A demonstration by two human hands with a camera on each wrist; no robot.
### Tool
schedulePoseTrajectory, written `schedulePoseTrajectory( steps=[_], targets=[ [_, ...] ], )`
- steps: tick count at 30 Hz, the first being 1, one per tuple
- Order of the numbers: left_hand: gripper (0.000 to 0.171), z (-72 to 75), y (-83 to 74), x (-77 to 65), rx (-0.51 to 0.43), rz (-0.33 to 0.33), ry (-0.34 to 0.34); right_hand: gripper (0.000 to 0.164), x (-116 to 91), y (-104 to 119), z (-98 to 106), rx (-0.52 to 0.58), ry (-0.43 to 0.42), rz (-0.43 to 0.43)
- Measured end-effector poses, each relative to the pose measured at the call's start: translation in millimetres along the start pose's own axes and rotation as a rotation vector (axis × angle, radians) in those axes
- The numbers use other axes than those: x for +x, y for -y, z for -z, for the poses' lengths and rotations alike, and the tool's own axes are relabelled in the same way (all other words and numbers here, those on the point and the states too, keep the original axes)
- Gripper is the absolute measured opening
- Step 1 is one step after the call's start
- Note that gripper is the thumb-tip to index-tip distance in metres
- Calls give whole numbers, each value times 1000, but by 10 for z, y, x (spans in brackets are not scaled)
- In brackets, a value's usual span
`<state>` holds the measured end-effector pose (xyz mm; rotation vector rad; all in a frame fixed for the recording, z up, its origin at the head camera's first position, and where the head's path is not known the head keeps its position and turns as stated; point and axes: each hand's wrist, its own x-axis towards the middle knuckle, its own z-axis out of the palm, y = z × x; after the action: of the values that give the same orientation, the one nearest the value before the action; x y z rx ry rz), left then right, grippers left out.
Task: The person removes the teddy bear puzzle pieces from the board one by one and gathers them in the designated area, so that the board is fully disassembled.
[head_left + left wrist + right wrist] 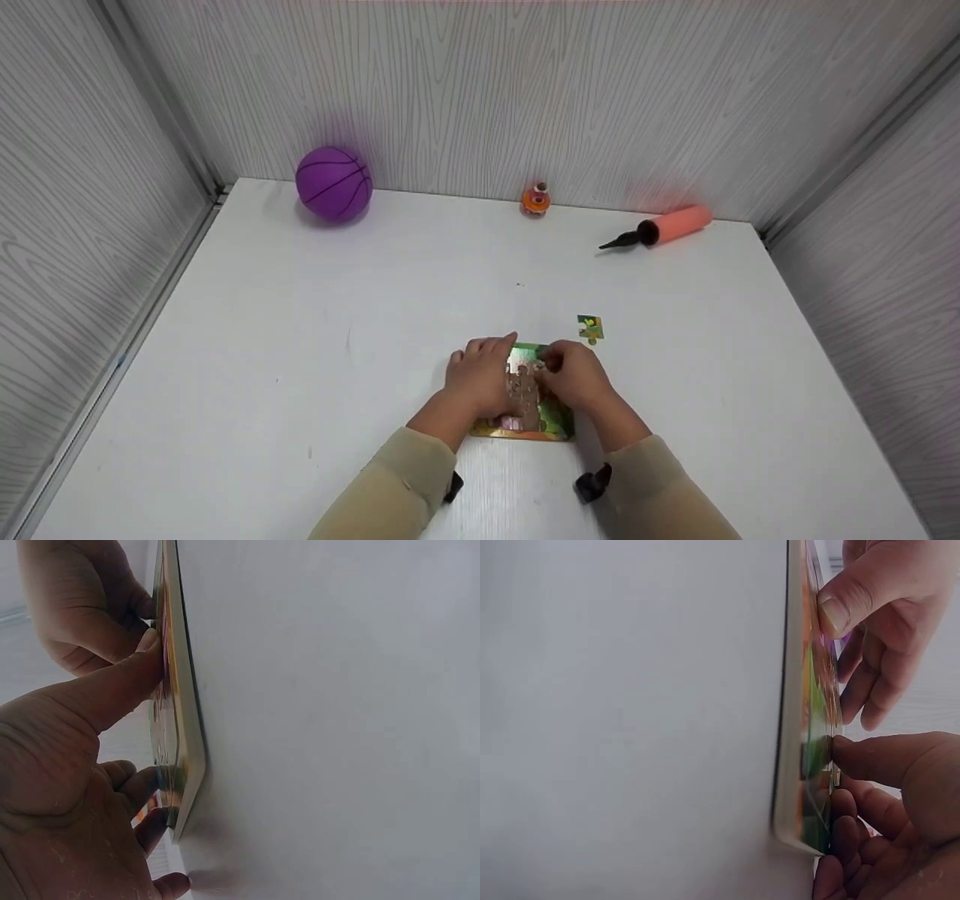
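A small jigsaw puzzle board (556, 426) with a colourful printed border lies flat on the white table, its middle partly brown. Spread across its left side, my left hand (480, 379) rests with the thumb (124, 682) pressing on the face and the other fingers reaching over the far left edge. My right hand (579, 376) is bent over the right side, thumb (870, 757) and forefinger pinching a puzzle piece (837, 778) at the board's surface; the fingers mostly hide it. A loose green and yellow puzzle piece (591, 328) lies just beyond the right hand.
Along the back wall stand a purple ball (334, 184), a small orange toy figure (535, 201) and an orange hand pump (679, 224) with a black nozzle. Wood-grain panels (450, 97) enclose the table (315, 322) at the back and both sides.
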<state>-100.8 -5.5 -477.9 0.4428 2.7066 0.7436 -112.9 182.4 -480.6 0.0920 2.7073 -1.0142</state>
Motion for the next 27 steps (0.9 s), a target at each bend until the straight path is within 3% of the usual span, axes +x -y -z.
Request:
schedulePoseTrajectory(
  steps=[8,19,27],
  targets=[
    [112,9,-9,-13,3,-2,7,24,-5,0,-11,47,-18,-3],
    [109,5,-3,-41,-7,-11,3,43,-23,-12,-48,122,-32,77],
    [107,-1,-5,-49,8,-5,12,36,-14,-34,-31,117,-27,98]
  ],
)
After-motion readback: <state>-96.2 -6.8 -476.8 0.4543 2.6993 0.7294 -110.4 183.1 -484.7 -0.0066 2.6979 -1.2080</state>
